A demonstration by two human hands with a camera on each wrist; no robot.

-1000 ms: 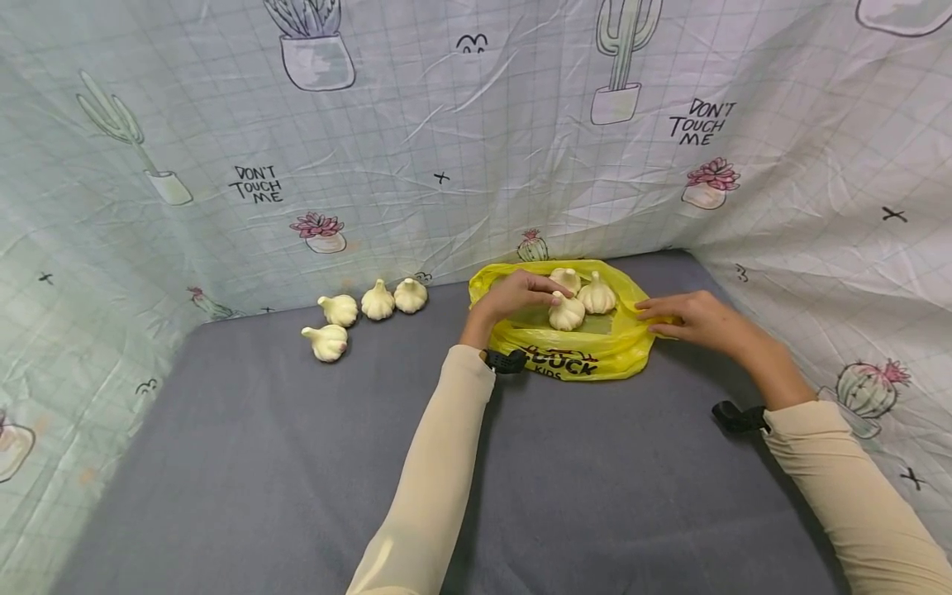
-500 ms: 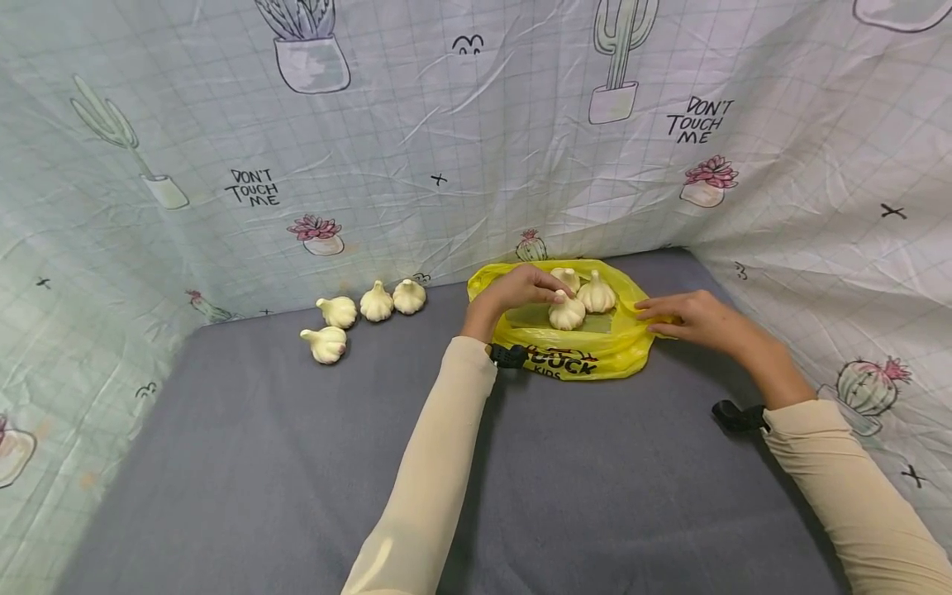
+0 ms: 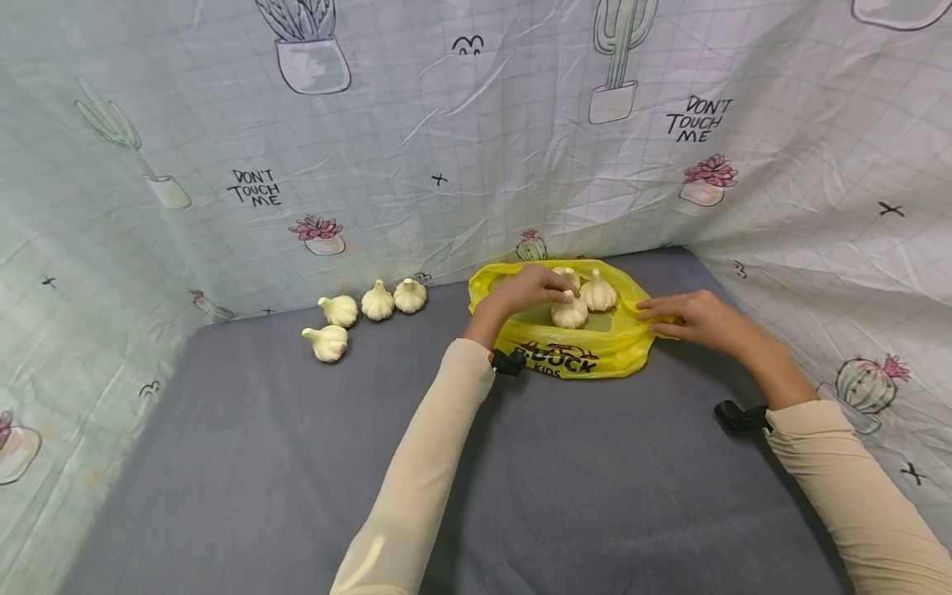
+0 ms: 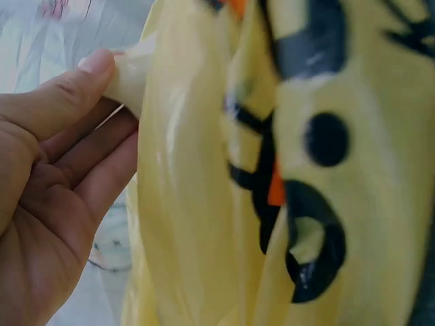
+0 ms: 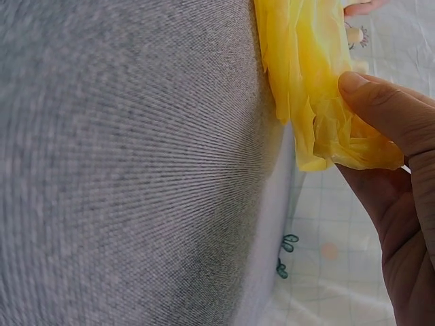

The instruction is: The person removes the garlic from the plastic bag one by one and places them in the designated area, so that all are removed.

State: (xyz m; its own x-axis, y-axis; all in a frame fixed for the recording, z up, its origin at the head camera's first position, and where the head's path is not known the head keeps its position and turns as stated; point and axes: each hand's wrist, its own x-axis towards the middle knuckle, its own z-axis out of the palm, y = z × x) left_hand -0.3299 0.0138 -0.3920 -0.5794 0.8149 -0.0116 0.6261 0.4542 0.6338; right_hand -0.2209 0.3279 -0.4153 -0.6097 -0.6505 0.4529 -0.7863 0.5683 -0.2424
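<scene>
A yellow plastic bag (image 3: 573,355) with black print sits at the back right of the table, its mouth open upward. Inside it are three garlic bulbs. My left hand (image 3: 526,291) reaches over the bag's left rim and pinches the stem of the nearest garlic bulb (image 3: 569,312). In the left wrist view the thumb presses on that pale stem (image 4: 132,78), while the bag hides the bulb's body. Just behind lie another garlic bulb (image 3: 598,293) and a third, partly covered by the fingers. My right hand (image 3: 692,318) grips the bag's right edge, the yellow film (image 5: 340,129) bunched between thumb and fingers.
Several loose garlic bulbs (image 3: 378,301) lie at the back left of the grey-covered table (image 3: 297,463). A white cloth (image 3: 387,140) printed with cacti hangs close behind the bag and along both sides. Each wrist wears a black strap-on camera (image 3: 740,417).
The left hand and the garlic bulb it pinches have shifted very slightly to the right inside the bag. The right hand keeps its hold on the bag's edge.
</scene>
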